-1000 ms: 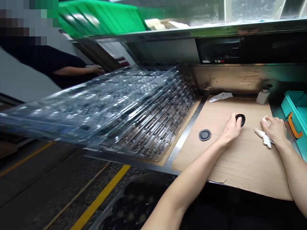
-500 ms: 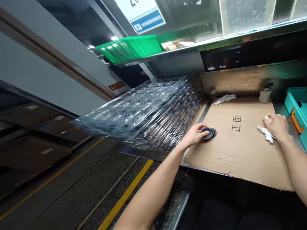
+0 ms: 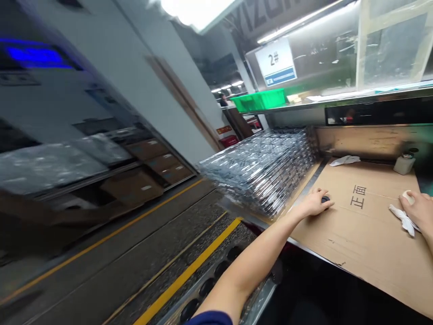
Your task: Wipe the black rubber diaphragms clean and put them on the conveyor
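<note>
My left hand point(image 3: 315, 203) rests low over the left part of a cardboard sheet point(image 3: 338, 234), its fingers curled round a black ring-shaped part point(image 3: 325, 199) that they mostly hide. At the right edge of the view, my right hand point(image 3: 421, 210) grips a small round white piece point(image 3: 408, 197) between thumb and fingers. Just below it, a crumpled white cloth point(image 3: 404, 220) lies on the cardboard. Dark printed characters mark the sheet between both hands.
Clear plastic trays point(image 3: 260, 158) are stacked left of the cardboard. Behind it stand a small bottle with a metal cap point(image 3: 404, 163) and another white cloth point(image 3: 345, 160). A green bin point(image 3: 260, 101) sits on the shelf above. Dark round parts point(image 3: 206, 286) line up below the bench.
The view has swung left, so the bench appears farther right. My left hand now covers more of the black part, which showed as two overlapping rings before. My right hand still grips the white piece.
</note>
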### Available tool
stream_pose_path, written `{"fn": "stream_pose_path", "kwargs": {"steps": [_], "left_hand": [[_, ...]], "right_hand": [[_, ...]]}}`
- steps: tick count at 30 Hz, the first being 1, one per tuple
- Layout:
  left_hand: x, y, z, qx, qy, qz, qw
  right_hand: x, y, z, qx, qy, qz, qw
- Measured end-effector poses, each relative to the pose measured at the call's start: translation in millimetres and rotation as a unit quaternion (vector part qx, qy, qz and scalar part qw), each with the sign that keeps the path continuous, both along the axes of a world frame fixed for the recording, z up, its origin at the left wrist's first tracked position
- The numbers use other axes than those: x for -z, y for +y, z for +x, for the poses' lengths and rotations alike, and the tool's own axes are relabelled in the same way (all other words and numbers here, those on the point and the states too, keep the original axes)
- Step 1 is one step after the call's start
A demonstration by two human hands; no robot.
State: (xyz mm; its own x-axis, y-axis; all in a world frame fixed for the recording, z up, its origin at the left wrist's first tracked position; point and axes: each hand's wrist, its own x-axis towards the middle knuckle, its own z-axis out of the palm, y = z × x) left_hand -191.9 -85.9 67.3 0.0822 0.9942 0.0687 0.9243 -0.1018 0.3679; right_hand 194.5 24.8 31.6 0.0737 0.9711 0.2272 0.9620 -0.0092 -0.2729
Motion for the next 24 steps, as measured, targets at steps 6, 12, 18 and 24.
{"fn": "stream_pose_path", "kwargs": {"steps": [6, 12, 18, 24], "left_hand": [[6.9, -15, -18, 0.065, -0.037, -0.022, 0.997], [-5.9, 13, -29, 0.049, 0.103, -0.074, 0.991], [-81.7, 92, 150, 0.230, 0.040, 0.069, 0.970], [-144.1, 137, 391, 0.241, -0.248, 0.111, 0.932]], "right_hand": [[-20.6, -28, -18, -0.020, -0.003, -0.019, 1.000], [-10.2, -23, -23, -0.002, 0.042, -0.033, 0.999], [-3.1, -26, -27, -0.012, 0.082, -0.018, 0.996], [-5.9, -28, -27, -0.021, 0.092, -0.023, 0.995]]}}
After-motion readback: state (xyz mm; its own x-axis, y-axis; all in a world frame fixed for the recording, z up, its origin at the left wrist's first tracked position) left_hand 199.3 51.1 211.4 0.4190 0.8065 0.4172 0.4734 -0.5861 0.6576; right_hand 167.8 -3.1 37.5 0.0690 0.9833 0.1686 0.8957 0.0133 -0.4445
